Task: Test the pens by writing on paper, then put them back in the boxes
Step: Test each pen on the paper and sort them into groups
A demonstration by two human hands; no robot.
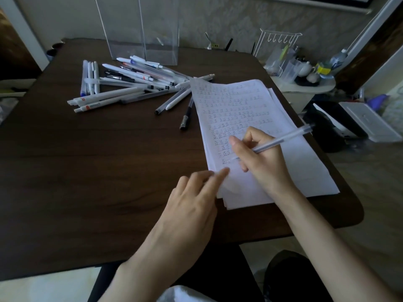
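The right hand [259,155] has its grip closed round a clear-barrelled pen [281,139], pinched low so the point comes down at the end of the lowest row of test marks on the paper [239,101]. The left hand [192,199] holds nothing. Its straight fingertips [222,171] sit at the stack's near left edge, I would say to stop the sheets sliding. The other pens [130,83] lie heaped at the far side of the bench [87,171], just before the clear boxes [141,29] they must return to. The boxes' tops are cut off, and through their walls I cannot tell what they hold. The pen's pale tip is hard to pick out against the sheet, and the left fingertips are blurred.
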